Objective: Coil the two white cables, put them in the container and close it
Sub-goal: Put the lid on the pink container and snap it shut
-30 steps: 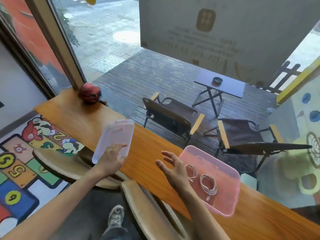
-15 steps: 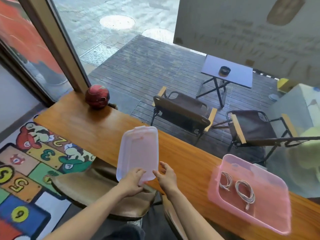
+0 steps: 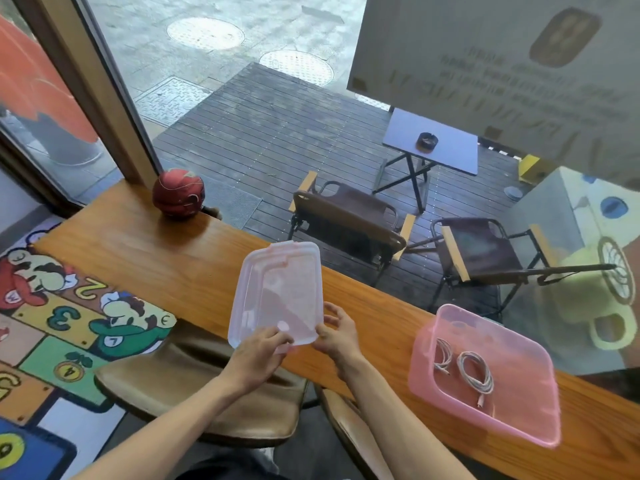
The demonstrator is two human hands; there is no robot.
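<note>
Lid: we hold the translucent lid (image 3: 277,299) in the air over the near edge of the table (image 3: 166,268), tilted up toward us, left of the container

Change: a second ago only our left hand carried the lid, out to the left, while the right hung open near the container; now both hands meet at the lid's near edge and it has come toward the middle

Left hand: our left hand (image 3: 258,351) grips the lid's near edge, fingers (image 3: 277,337) curled over it

Right hand: our right hand (image 3: 337,336) pinches the near right corner, fingers lightly bent round the rim

Cables: the two white cables (image 3: 464,367) lie coiled side by side on the floor of the pink container (image 3: 519,427), which stands open at the right of the table

Meaning: we judge coiling and stowing done; what remains is to carry the lid right, line it up with the rim and press it shut

Table: a long wooden slab running along a window

Room: a red ball (image 3: 179,192) sits at the far left of the table; brown stools (image 3: 194,386) stand near us, over a floor painted with cartoon figures and numbers; beyond the glass are decking, folding chairs (image 3: 346,216) and a small outdoor stand
</note>
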